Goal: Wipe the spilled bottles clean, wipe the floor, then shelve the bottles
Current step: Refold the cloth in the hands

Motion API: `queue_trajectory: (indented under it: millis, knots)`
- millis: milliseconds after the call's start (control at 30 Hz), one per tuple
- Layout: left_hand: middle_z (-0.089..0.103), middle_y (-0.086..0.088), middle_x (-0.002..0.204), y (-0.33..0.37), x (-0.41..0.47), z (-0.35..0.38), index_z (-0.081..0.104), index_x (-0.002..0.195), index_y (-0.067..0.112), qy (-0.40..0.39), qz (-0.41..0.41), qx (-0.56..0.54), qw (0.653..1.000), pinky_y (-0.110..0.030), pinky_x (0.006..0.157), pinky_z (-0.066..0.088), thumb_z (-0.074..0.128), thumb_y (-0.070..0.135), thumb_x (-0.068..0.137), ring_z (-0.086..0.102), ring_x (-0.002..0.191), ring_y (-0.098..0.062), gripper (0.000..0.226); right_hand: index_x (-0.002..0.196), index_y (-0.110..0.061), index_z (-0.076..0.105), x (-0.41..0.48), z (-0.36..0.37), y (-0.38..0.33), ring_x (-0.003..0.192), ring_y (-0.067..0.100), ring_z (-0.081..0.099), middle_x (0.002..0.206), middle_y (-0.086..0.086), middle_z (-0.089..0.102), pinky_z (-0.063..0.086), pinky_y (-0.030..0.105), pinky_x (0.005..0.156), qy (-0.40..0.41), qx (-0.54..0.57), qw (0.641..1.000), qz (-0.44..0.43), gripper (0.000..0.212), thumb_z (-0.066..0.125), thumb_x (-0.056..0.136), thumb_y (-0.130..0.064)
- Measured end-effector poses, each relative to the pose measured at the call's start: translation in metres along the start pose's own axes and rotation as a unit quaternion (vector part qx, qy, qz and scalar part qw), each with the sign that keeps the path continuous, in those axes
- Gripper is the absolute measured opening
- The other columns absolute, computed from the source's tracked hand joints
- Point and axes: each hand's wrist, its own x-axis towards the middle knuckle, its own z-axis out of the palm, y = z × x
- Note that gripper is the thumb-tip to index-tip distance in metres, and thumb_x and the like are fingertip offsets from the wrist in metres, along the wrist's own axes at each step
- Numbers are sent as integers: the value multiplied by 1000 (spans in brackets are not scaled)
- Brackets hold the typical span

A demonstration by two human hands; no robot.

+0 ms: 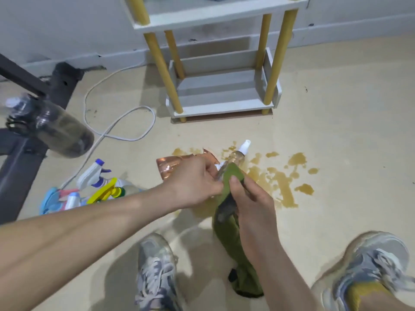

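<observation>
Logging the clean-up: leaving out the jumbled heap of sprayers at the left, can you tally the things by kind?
Bottles: 3 (held bottle, copper bottle, big clear bottle)
Cloth: 1
Shelf: 1
Cable: 1
Shoes: 2 (left shoe, right shoe)
Total: 8

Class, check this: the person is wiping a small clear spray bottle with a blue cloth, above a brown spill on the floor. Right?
Not quite. In the head view the cloth is green, not blue. The rest stands: the right hand wipes the small clear spray bottle, gripped by the left hand, above the brown spill on the floor.
</observation>
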Motion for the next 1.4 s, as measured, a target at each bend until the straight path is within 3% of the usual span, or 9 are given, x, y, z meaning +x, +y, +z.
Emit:
queue_trajectory:
  millis: [200, 367, 533, 767, 967, 1067, 1133, 1267, 1400]
  knots:
    - [55, 5, 60, -15, -86, -49, 53, 69, 15, 55, 39, 103, 992, -31, 57, 40, 75, 39, 68, 48, 56, -7, 33, 89, -19, 77, -28, 67, -19, 76, 14, 67, 83, -4, 75, 54, 34, 77, -2, 73, 997, 10, 14, 65, 95, -19]
    - [46, 6, 51, -76, -110, -53, 37, 60, 28, 112, 12, 68, 991, -20, 45, 27, 73, 30, 65, 42, 50, -8, 37, 117, -20, 70, -67, 112, 25, 82, 20, 69, 103, 12, 75, 54, 32, 75, -71, 81, 988, 108, 30, 66, 91, -5]
    - [48, 6, 54, -128, -119, -8, 43, 66, 19, 170, -72, -90, 979, -28, 53, 35, 70, 34, 62, 46, 57, -18, 31, 92, -13, 75, -50, 127, 57, 75, 20, 61, 78, 3, 69, 51, 33, 70, -29, -20, 995, 91, 12, 68, 89, -3]
    - [65, 8, 69, -158, -115, 11, 54, 74, 26, 117, -139, -126, 975, -37, 69, 53, 74, 49, 62, 61, 69, -10, 33, 123, -9, 66, 0, 129, 101, 87, 25, 69, 106, 10, 72, 54, 53, 93, 82, 95, 980, 153, 29, 65, 94, -14]
    - [62, 4, 75, -185, -104, 23, 50, 79, 26, 157, -154, -27, 975, -31, 64, 43, 65, 42, 76, 60, 76, -18, 22, 124, -27, 66, -33, 126, 148, 110, 33, 66, 116, 9, 72, 48, 53, 101, -58, 23, 971, 232, 34, 59, 96, -8]
    - [55, 7, 70, -199, -108, 30, 43, 78, 27, 167, -168, -25, 971, -21, 53, 31, 60, 38, 82, 50, 64, -9, 21, 112, -28, 72, -35, 129, 157, 91, 30, 68, 96, 1, 75, 52, 52, 89, -87, -73, 967, 230, 26, 60, 97, -10]
    - [53, 9, 71, -200, -109, 38, 44, 80, 29, 170, -148, -29, 974, -20, 55, 33, 59, 42, 84, 47, 64, -7, 21, 99, -27, 76, -18, 134, 154, 74, 27, 62, 81, 1, 72, 52, 46, 74, -46, -94, 971, 215, 21, 63, 94, -10]
    - [62, 4, 84, -197, -104, 46, 51, 89, 20, 154, -103, -9, 983, -32, 68, 42, 63, 42, 83, 57, 79, -18, 26, 113, -15, 69, 21, 145, 159, 85, 23, 67, 94, 6, 72, 58, 38, 83, 75, 0, 979, 192, 21, 62, 94, -6]
    - [69, 3, 68, -209, -97, 37, 67, 78, 19, 154, -231, -282, 918, -33, 65, 53, 73, 42, 75, 65, 64, -15, 24, 129, -19, 62, 0, 138, 161, 101, 21, 70, 110, 4, 74, 53, 41, 96, -13, -2, 978, 209, 30, 54, 100, -16]
